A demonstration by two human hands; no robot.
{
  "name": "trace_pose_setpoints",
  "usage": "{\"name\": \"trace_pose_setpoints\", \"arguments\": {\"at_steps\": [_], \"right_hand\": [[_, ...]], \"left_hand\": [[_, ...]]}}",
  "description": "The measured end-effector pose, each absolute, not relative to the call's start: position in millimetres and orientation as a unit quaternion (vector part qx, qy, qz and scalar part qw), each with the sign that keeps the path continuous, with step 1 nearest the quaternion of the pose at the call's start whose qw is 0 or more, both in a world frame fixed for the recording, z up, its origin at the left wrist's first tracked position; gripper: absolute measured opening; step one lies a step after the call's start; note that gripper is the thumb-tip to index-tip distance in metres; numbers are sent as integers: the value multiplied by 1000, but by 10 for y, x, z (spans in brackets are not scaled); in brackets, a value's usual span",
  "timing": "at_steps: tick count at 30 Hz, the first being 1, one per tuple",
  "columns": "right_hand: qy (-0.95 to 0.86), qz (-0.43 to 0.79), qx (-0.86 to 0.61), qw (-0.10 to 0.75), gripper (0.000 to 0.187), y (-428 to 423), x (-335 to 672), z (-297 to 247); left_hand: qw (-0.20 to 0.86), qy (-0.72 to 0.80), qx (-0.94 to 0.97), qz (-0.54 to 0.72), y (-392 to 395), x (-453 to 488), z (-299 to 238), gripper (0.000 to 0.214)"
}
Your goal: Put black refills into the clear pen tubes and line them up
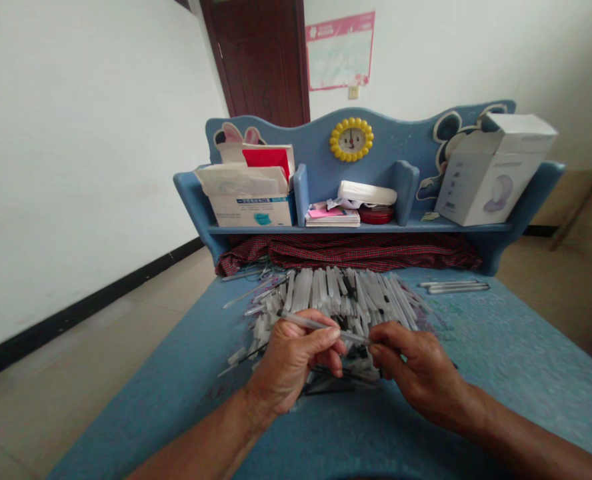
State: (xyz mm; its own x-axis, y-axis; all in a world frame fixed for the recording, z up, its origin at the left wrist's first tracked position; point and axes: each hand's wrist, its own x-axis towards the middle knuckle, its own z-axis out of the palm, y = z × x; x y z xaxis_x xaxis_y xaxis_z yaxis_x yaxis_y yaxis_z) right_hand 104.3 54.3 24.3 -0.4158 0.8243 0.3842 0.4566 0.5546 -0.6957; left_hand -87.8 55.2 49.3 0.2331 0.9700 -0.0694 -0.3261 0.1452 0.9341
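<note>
Between my two hands a translucent pen (303, 322) with a dark end slants down to the right. My left hand (296, 360) is closed round its barrel, thumb on top. The fingers of my right hand (416, 370) pinch the pen's right-hand end, and they hide its tip. Just behind and beneath both hands lies a broad heap of similar pen barrels (303, 291), clear or whitish, some with black parts. Several dark thin sticks lie at the near side of the heap, partly hidden by my hands.
The blue desk (526, 353) has a raised shelf holding a mask box (253, 210), papers (332, 219), a flower-shaped clock (351, 140) and a white carton (493, 177). A red checked cloth (346, 252) lies under the shelf. A few pens (459, 287) lie apart at the right.
</note>
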Motion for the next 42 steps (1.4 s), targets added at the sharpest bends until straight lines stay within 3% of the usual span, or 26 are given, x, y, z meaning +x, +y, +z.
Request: {"name": "trace_pose_setpoints", "arguments": {"at_steps": [13,18,23,26,29,34,37,39,42], "right_hand": [[-815,239,-382,365,17,496,1002,273],[-868,226,-297,328,23,447,989,402],[-877,178,-200,399,37,437,1012,504],[-895,105,-192,388,33,436,991,519],[-919,-57,-190,341,26,432,911,503],[-901,-191,-138,364,18,398,821,520],[-913,-188,-176,318,23,426,949,629],[-900,-202,-277,270,24,521,1135,727],[-813,-179,-548,88,27,785,1516,830]], "left_hand": [[663,372,421,495,545,-876,497,18],[662,399,415,480,573,-921,493,25],[684,438,403,422,605,-940,494,37],[689,448,398,407,584,-924,510,41],[694,460,413,370,545,-896,503,46],[698,466,440,320,502,-850,497,53],[688,453,473,311,498,-843,524,52],[680,449,491,309,501,-846,542,49],[671,451,507,298,503,-849,555,44]]}}
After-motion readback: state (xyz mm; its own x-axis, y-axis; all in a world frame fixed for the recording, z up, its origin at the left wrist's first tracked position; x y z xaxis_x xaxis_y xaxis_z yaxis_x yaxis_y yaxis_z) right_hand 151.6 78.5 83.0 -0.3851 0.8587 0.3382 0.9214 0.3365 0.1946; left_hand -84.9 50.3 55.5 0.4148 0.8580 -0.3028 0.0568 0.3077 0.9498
